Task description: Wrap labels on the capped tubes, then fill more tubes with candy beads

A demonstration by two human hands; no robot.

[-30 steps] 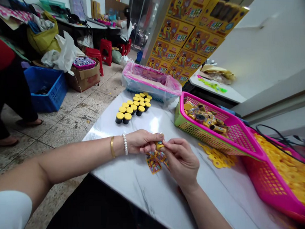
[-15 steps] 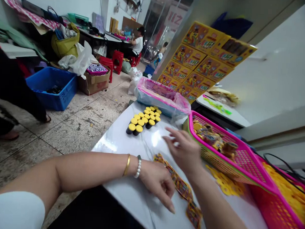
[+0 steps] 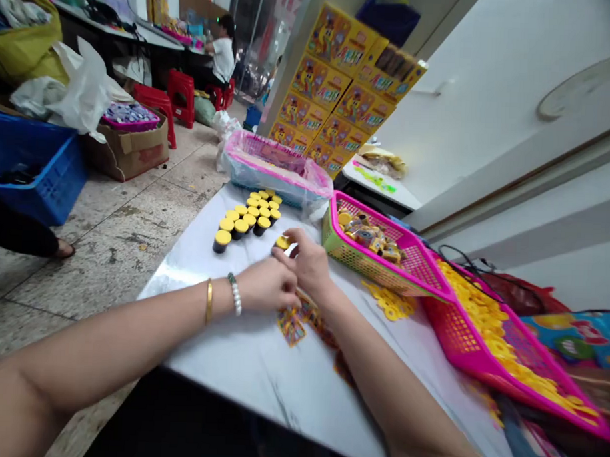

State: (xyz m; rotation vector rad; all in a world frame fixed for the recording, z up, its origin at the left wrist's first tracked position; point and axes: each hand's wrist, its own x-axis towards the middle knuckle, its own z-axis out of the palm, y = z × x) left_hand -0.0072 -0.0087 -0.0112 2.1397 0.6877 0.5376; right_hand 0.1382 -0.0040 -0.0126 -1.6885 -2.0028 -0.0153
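My right hand (image 3: 308,262) pinches a small black pot with a yellow lid (image 3: 283,243) just above the white marble table (image 3: 240,359), beside a cluster of several like pots (image 3: 248,220). My left hand (image 3: 269,286), with a gold bangle and a pearl bracelet at the wrist, is curled next to the right hand; what its fingers hold is hidden. Colourful stickers (image 3: 292,325) lie on the table under both hands.
A pink-rimmed green basket (image 3: 408,269) with labelled pots stands to the right, a pink basket (image 3: 461,340) of yellow discs beyond it, loose yellow discs (image 3: 390,303) between. A plastic-lined basket (image 3: 274,167) and stacked yellow cartons (image 3: 340,90) stand behind. Another person's foot (image 3: 61,249) is left.
My right hand went to the green basket, then came back with a yellow-lidded pot. My left hand lifted off the stickers and closed in beside it. The view swung right.
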